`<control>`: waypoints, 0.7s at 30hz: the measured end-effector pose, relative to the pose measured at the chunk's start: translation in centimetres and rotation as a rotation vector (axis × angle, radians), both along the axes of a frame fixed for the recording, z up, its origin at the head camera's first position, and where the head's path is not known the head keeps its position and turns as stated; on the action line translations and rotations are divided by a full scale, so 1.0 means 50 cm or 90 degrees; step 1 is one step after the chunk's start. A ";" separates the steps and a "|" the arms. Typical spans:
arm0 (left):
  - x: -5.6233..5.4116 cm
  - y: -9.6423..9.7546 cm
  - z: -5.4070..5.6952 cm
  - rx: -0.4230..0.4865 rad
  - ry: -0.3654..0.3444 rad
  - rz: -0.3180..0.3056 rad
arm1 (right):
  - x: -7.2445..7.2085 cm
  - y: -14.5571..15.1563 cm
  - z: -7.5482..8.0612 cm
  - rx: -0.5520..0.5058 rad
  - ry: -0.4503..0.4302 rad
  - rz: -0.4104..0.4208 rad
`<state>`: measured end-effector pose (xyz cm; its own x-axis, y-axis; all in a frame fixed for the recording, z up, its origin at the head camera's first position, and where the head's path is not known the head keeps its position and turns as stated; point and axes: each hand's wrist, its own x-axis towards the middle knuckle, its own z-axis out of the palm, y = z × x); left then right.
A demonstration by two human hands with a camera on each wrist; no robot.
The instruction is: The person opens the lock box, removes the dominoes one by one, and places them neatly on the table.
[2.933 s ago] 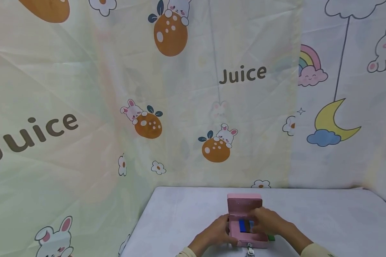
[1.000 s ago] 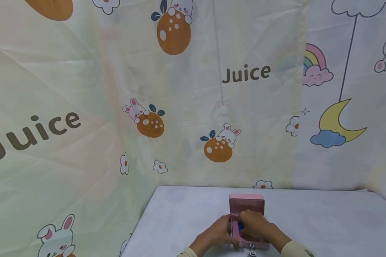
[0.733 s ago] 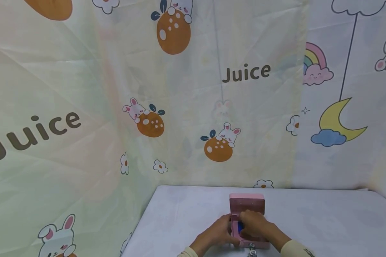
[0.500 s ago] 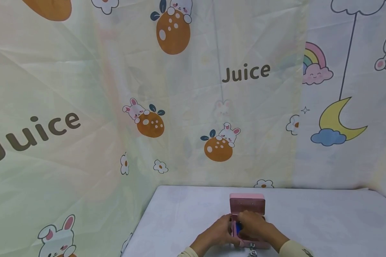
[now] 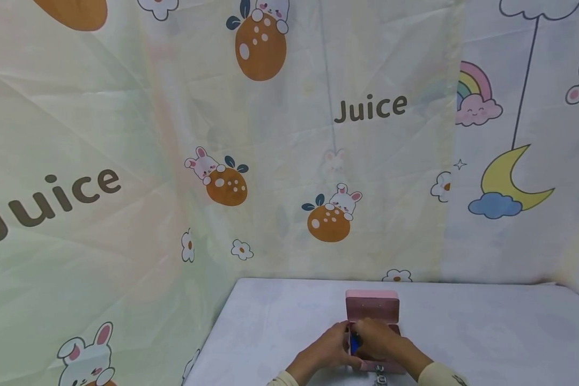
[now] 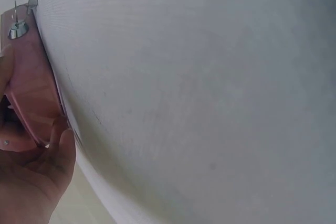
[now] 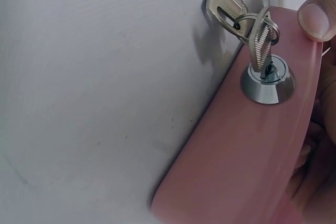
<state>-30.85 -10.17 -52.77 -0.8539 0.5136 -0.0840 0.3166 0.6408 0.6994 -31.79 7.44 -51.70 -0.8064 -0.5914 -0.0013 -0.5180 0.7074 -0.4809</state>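
Note:
A pink metal cash box [image 5: 383, 366] stands on the table with its lid [image 5: 372, 310] raised at the back. Keys on a ring [image 7: 257, 30] hang from the round lock [image 7: 269, 85] on its front. My left hand [image 5: 325, 349] grips the box's left side; its thumb lies over the front corner and its fingers [image 6: 62, 142] reach round the side wall. My right hand [image 5: 375, 339] is down inside the box, fingers bent, against a flat blue piece [image 5: 354, 343] along the left inner wall. The right fingertips are hidden, as is most of the blue piece.
A white cloth-covered table [image 5: 280, 311] spreads around the box on both sides and behind. A printed curtain [image 5: 280, 134] hangs beyond the table's back edge and along the left.
Since the earliest frame, my right hand has moved left and deeper into the box, and the blue piece has shifted left. A green piece beside the box's right side no longer shows. Left hand stays put.

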 end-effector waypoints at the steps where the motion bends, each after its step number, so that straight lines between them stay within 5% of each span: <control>1: 0.000 0.000 0.000 -0.001 0.005 -0.003 | 0.000 0.001 0.000 -0.005 -0.005 0.003; 21: -0.005 -0.004 -0.007 0.001 0.047 -0.030 | 0.006 0.000 0.009 -0.027 -0.051 0.009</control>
<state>-31.10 -10.40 -53.11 -0.8331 0.5528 -0.0200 0.3971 0.6227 0.6742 -31.48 7.44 -51.28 -0.7964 -0.6035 -0.0404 -0.4865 0.6789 -0.5499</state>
